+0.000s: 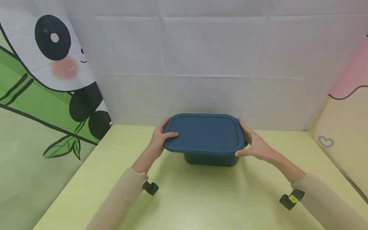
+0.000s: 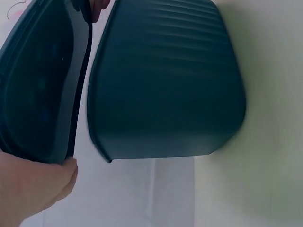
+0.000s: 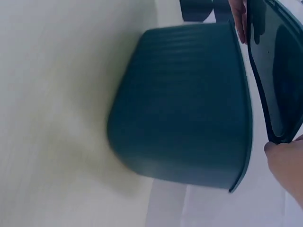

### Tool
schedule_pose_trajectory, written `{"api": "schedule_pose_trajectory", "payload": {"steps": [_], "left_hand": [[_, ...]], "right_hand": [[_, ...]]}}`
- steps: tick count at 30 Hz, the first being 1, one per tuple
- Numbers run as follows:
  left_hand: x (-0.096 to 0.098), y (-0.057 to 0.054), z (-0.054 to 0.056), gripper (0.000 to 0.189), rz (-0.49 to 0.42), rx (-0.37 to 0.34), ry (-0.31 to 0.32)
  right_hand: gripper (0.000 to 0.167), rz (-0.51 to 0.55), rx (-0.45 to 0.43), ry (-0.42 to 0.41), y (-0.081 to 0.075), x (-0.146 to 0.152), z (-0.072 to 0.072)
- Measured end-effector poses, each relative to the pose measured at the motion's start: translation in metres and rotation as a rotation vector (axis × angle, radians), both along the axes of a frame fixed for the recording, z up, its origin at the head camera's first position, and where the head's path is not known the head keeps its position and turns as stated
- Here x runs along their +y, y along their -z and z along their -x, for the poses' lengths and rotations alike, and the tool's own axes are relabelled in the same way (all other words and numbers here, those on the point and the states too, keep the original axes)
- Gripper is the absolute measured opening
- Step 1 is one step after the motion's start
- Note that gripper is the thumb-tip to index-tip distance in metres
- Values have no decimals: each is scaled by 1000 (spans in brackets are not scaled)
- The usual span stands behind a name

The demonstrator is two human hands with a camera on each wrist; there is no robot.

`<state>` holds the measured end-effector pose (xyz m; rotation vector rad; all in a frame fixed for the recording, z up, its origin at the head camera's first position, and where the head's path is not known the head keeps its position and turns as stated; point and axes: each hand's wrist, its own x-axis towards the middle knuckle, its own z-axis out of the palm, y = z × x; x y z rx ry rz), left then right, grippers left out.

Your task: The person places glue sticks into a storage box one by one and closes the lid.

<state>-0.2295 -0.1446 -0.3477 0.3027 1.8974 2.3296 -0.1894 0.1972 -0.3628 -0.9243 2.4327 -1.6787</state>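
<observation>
A dark blue rectangular lid (image 1: 204, 132) with rounded corners is held between both hands over a matching blue storage box (image 1: 211, 159). My left hand (image 1: 159, 137) pinches the lid's left end, thumb on top. On the opposite end, my right hand (image 1: 256, 145) grips the lid's edge. Both wrist views show a gap between the lid (image 2: 40, 85) and the rim of the box (image 2: 165, 90). The ribbed side of the box (image 3: 184, 109) shows in the right wrist view. The box's inside is hidden beneath the lid in the head view.
The box stands on a pale yellow-green table (image 1: 198, 198), near a white cloth backdrop (image 1: 201, 57). A panda-and-bamboo print (image 1: 57, 73) covers the left side. To the right is a cream and pink printed panel (image 1: 345, 127).
</observation>
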Motion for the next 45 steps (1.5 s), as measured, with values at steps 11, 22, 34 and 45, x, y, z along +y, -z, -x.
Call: {"api": "schedule_pose_trajectory", "payload": {"steps": [11,22,34,45], "left_hand": [[31,33,44,76,120,-1,-99],[39,36,59,83,489,12,11],[27,46,45,82,576,176,24],[28,46,37,77,582,192,-53]], "right_hand": [[104,-161,11,125,14,20,24],[103,-274,-24,174,19,33,31],[99,-181,-132,100,23,30,36],[91,-63,-219,178,23,17,24]]}}
